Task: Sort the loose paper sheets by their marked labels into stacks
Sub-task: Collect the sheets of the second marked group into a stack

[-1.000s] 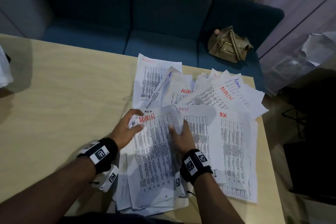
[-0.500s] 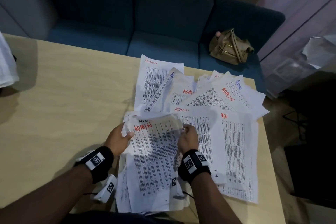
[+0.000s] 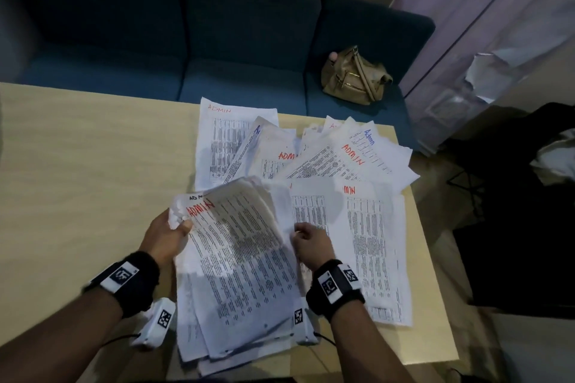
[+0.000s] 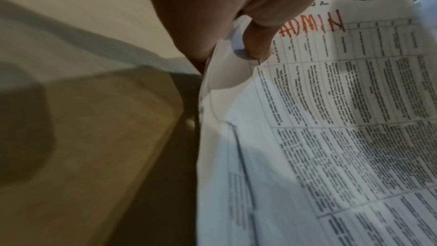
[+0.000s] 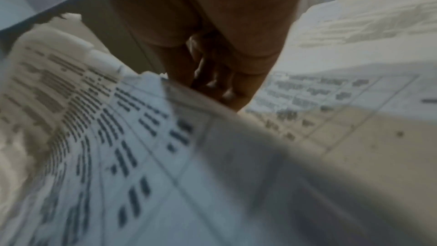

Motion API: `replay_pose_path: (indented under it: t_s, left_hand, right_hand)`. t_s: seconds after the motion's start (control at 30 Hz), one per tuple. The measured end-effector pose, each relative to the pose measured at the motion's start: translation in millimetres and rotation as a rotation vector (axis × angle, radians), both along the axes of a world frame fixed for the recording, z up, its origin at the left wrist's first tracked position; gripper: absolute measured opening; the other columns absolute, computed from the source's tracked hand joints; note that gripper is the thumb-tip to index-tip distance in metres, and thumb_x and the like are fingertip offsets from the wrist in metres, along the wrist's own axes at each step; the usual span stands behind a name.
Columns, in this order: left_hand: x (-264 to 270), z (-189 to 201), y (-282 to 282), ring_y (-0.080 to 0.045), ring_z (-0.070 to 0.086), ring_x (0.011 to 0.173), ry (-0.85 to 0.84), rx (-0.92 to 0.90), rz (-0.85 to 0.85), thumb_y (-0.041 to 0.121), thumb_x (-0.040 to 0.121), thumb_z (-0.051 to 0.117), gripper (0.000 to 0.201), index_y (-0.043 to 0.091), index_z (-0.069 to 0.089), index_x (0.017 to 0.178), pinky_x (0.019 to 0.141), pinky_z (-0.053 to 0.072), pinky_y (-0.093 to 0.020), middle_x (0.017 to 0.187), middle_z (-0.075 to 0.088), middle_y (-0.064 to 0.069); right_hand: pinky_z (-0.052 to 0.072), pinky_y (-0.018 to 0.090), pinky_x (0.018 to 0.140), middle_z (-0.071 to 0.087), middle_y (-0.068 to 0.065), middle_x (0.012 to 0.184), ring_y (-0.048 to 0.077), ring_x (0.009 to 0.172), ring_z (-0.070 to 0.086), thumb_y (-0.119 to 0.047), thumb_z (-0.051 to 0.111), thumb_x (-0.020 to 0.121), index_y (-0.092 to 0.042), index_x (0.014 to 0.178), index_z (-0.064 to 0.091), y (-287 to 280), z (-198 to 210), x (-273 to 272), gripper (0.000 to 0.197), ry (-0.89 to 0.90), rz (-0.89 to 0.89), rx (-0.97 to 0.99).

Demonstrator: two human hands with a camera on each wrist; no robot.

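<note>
Held bundle: several printed sheets, top one marked ADMIN in red, lifted and curled at the far edge, near centre of the table; a second label in black just behind, only partly readable.
Left hand: thumb curled over the bundle's far-left corner, pinching it beside the red label; corner crumpled under the grip.
Right hand: fingers curled at the bundle's right edge, apparently pinching it; right wrist view too blurred to confirm how many sheets are caught.
Flat sheets on the right: lying on the table just beside the bundle, one partly under it, red labels half covered.
Far fan of sheets: overlapping loosely, mostly red ADMIN, one blue Admin at far right, another blue mark on a folded sheet at far left of the fan.
Far-left sheet: red ADMIN, flat, upper corner clear of the rest.
Progress: judged early; one bundle being gathered, no separate squared stacks visible, most sheets unsorted by label colour.
Left to do: likely square the bundle, set it down, then split red, blue and black.
Table: pale wood, bare to the left.
Beyond: blue sofa with a tan bag.
</note>
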State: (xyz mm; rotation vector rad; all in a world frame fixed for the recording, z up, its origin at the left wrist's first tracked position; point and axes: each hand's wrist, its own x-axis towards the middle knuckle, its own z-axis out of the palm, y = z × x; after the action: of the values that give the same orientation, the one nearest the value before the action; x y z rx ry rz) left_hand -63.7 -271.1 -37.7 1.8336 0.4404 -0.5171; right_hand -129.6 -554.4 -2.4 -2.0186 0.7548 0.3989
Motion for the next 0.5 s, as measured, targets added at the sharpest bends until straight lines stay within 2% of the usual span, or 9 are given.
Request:
replay_pose_path:
  t_s: [0.07, 0.2, 0.3, 0.37, 0.4, 0.43, 0.5]
  left_hand:
    - [7.6, 5.1, -8.2, -0.025, 0.060, 0.101, -0.048, 0.020, 0.023, 0.013, 0.094, 0.058, 0.015, 0.017, 0.062, 0.108, 0.092, 0.045, -0.036, 0.109, 0.063, -0.004]
    - [14.7, 15.7, -22.8, -0.029, 0.062, 0.103, -0.094, 0.029, 0.030, 0.017, 0.092, 0.061, 0.028, 0.009, 0.062, 0.119, 0.093, 0.047, -0.040, 0.114, 0.066, -0.008]
    - [14.7, 17.5, -32.5, -0.027, 0.061, 0.103, -0.087, -0.012, 0.047, 0.016, 0.094, 0.058, 0.027, 0.008, 0.062, 0.120, 0.091, 0.046, -0.037, 0.115, 0.066, -0.009]
    - [13.1, 20.9, -38.3, -0.023, 0.058, 0.103, -0.088, -0.026, 0.043, 0.015, 0.095, 0.057, 0.030, 0.007, 0.059, 0.123, 0.091, 0.042, -0.033, 0.116, 0.063, -0.006]
    - [11.3, 21.6, -40.3, -0.021, 0.057, 0.104, -0.086, -0.032, 0.041, 0.016, 0.095, 0.057, 0.031, 0.007, 0.058, 0.125, 0.091, 0.040, -0.031, 0.116, 0.062, -0.005]
    - [9.8, 21.1, -41.1, -0.020, 0.056, 0.104, -0.084, -0.045, 0.037, 0.018, 0.095, 0.059, 0.033, 0.007, 0.057, 0.126, 0.092, 0.039, -0.031, 0.116, 0.062, -0.004]
    - [7.9, 21.3, -41.3, -0.020, 0.057, 0.104, -0.068, -0.050, 0.028, 0.019, 0.093, 0.062, 0.037, 0.008, 0.056, 0.127, 0.092, 0.040, -0.031, 0.119, 0.062, -0.006]
  right_hand:
    - [0.047, 0.020, 0.073, 0.068, 0.005, 0.108, 0.015, 0.084, 0.059, -0.011, 0.052, 0.095, -0.013, 0.120, 0.062, -18.8, 10.1, 2.8, 0.027, -0.072, -0.114, -0.079]
    - [0.048, 0.025, 0.072, 0.070, 0.009, 0.105, 0.019, 0.081, 0.061, -0.017, 0.053, 0.096, -0.015, 0.117, 0.062, -52.7, 18.9, 11.0, 0.024, -0.186, -0.318, -0.188]
    - [0.048, 0.026, 0.070, 0.068, 0.010, 0.114, 0.020, 0.082, 0.062, -0.021, 0.059, 0.093, -0.013, 0.123, 0.056, -61.8, 16.3, 7.2, 0.032, -0.104, -0.276, -0.162]
    - [0.053, 0.034, 0.082, 0.062, 0.012, 0.123, 0.027, 0.098, 0.064, -0.020, 0.062, 0.091, -0.008, 0.128, 0.050, -56.0, 13.3, 1.0, 0.041, 0.016, -0.177, -0.096]
    - [0.053, 0.036, 0.086, 0.061, 0.013, 0.125, 0.029, 0.103, 0.063, -0.019, 0.061, 0.091, -0.005, 0.127, 0.050, -50.8, 12.5, -2.1, 0.040, 0.055, -0.135, -0.107]
    - [0.053, 0.035, 0.086, 0.062, 0.014, 0.124, 0.029, 0.102, 0.063, -0.018, 0.060, 0.092, -0.004, 0.124, 0.052, -46.8, 11.5, -4.8, 0.036, 0.061, -0.119, -0.134]
    - [0.053, 0.028, 0.077, 0.064, 0.014, 0.117, 0.024, 0.089, 0.061, -0.016, 0.054, 0.094, -0.004, 0.117, 0.055, -39.5, 17.9, -5.6, 0.026, 0.010, -0.124, -0.196]
